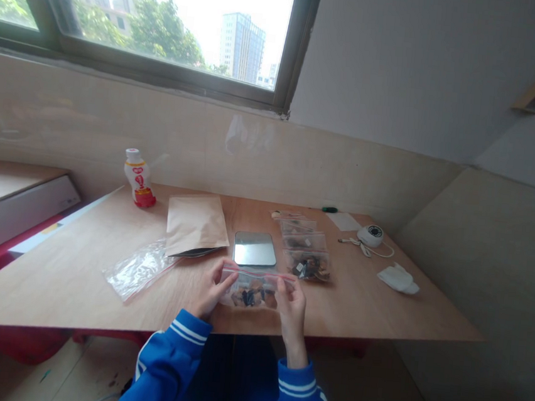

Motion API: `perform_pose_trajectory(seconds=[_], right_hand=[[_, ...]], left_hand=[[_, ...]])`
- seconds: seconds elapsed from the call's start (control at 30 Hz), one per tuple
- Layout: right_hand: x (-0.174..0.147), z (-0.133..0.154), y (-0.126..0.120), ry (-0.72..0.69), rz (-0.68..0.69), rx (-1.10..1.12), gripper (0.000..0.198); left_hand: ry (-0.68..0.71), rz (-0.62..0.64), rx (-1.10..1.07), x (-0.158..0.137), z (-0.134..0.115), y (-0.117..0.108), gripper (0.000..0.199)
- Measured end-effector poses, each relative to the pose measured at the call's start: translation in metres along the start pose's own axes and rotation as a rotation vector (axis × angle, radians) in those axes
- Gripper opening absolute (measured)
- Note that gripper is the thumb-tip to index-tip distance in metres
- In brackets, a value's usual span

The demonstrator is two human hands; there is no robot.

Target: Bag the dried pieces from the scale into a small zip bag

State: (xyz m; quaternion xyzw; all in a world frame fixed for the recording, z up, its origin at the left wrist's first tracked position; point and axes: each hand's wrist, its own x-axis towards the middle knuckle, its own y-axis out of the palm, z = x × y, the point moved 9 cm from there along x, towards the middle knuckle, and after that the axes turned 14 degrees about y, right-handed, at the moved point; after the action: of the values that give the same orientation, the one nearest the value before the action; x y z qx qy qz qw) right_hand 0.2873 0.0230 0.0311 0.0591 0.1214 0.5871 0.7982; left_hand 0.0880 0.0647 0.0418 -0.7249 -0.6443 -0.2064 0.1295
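Observation:
Near the front edge of the table, a clear zip bag [253, 295] with dark and brown dried pieces is held by its red-striped top. My left hand [215, 289] pinches the top left corner. At the top right, my right hand [292, 300] has its thumb and fingers closed on the seal strip. Just beyond the bag lies a flat kitchen scale [255, 250] with a shiny plate. Several filled zip bags [307, 265] lie overlapping to the right of the scale. Left of it rests a brown paper pouch [198, 224], its dark mouth facing me.
A clear plastic bag [138, 269] lies at the left, below a white and red bottle [139, 179]. On the right are a white dome camera [370, 235] with its cable, a crumpled white tissue [398, 278], a paper sheet [343, 222] and a green-handled tool [329, 209].

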Motion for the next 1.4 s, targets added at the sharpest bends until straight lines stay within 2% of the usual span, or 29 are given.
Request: perform_pose_trajectory(seconds=[0.13,0.3,0.43,0.63,1.03,1.13,1.27,1.4], right_hand=[[0.000,-0.002,0.009,-0.001,0.101,0.029,0.028],[-0.002,-0.002,0.018,0.014,0.137,-0.007,0.027],[-0.001,0.000,0.017,0.001,0.129,-0.026,0.026],[0.002,-0.001,0.010,0.011,0.117,-0.046,0.029],[0.002,-0.009,0.003,0.056,0.021,-0.069,0.032],[0.001,-0.004,0.003,0.028,0.010,-0.069,0.030],[0.001,-0.002,0.003,0.016,0.008,-0.038,0.030],[0.000,-0.005,0.011,0.029,0.119,0.024,0.029]], left_hand=[[0.020,-0.021,0.075,-0.002,0.001,-0.006,0.029],[0.068,-0.033,0.154,-0.004,0.000,-0.010,0.026],[0.107,-0.021,0.189,-0.003,-0.001,-0.008,0.023],[0.095,0.017,0.276,-0.002,0.002,-0.005,0.023],[0.279,-0.101,0.433,-0.010,-0.008,-0.015,0.020],[0.269,-0.084,0.424,-0.010,-0.006,-0.013,0.019],[0.185,-0.032,0.334,-0.008,0.003,-0.011,0.020],[0.144,-0.002,0.251,-0.007,0.005,-0.009,0.024]])
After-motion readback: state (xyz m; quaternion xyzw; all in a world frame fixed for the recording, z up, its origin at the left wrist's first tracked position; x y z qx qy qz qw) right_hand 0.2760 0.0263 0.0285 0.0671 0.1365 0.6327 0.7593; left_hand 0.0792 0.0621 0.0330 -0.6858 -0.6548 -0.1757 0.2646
